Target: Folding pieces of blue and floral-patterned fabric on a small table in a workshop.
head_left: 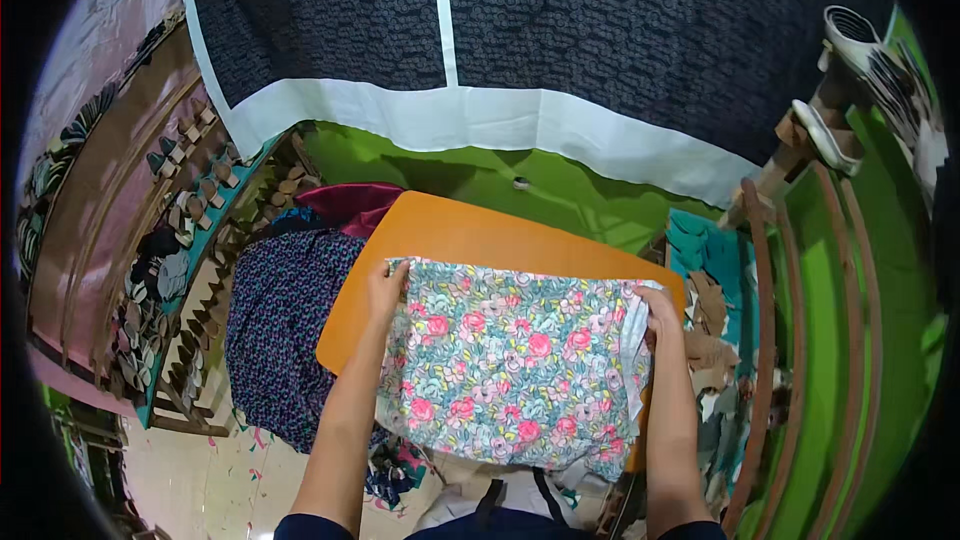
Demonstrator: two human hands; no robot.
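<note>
A floral cloth (510,360), with pink roses on a pale blue-green ground, is stretched between my two hands over an orange tabletop (450,230). My left hand (388,288) pinches its far left corner. At the far right corner, my right hand (657,310) grips the edge, where a strip of the paler underside shows folded over. The near edge of the cloth hangs down past the table toward my lap. My right fingers are partly hidden by the cloth.
Left of the table lies a heap of dark patterned fabric (290,330), with a maroon cloth (350,208) behind it. Racks of shoes (185,210) line the left side. On the right, wooden rails (768,360) stand beside a shelf of brown cut pieces (708,350). A dark curtain (600,30) hangs ahead.
</note>
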